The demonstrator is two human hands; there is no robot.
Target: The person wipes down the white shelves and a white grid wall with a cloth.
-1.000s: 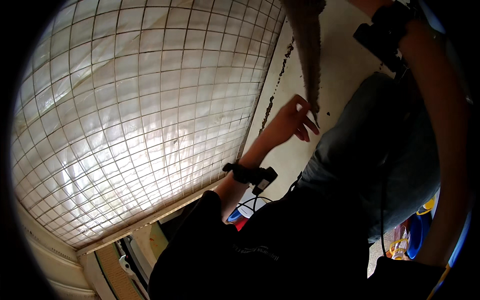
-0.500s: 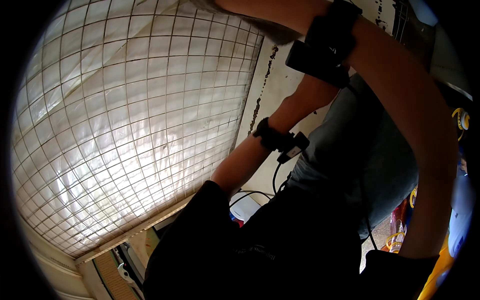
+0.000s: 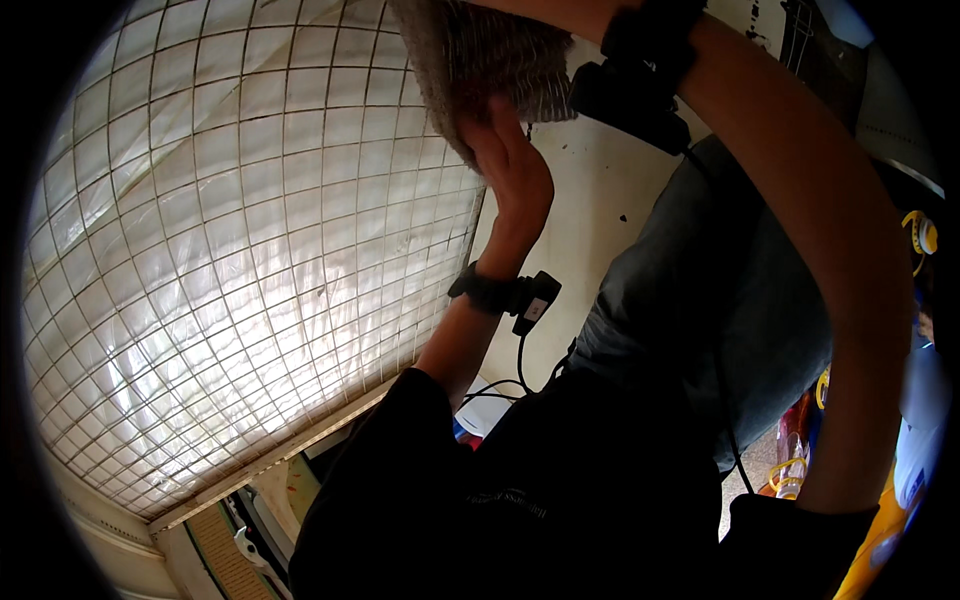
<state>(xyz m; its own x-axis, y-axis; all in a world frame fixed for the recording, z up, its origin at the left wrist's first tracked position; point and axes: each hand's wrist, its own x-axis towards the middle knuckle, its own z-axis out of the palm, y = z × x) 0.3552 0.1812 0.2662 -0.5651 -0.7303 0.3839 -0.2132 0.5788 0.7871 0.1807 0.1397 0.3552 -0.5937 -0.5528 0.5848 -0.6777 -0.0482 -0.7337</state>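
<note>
A grey-brown knitted cloth (image 3: pixel 510 50) hangs at the top of the view, over the upper right corner of a wire-mesh panel (image 3: pixel 300 220). My left hand (image 3: pixel 515 180) reaches up to it from below, its wrist bent. The fingers lie against the cloth's underside, gripping it as far as I can see, and their tips are lost in its dark folds. My right forearm curves in from the right, and the visible part of my right hand (image 3: pixel 570 12) passes along the cloth's upper edge. Its fingers are cut off by the top of the picture.
Clear plastic sheeting lies behind the mesh, framed below by a pale strip (image 3: pixel 270 465). A scuffed cream surface (image 3: pixel 575 200) stands beside it. My leg in grey trousers (image 3: pixel 690 270) is to the right. Cables trail from both wrist devices. Bottles with yellow parts (image 3: pixel 790 475) stand low at right.
My left hand has moved up and left from near my right wrist onto the cloth. More of the cloth has come down into view. My right wrist has shifted slightly up and left.
</note>
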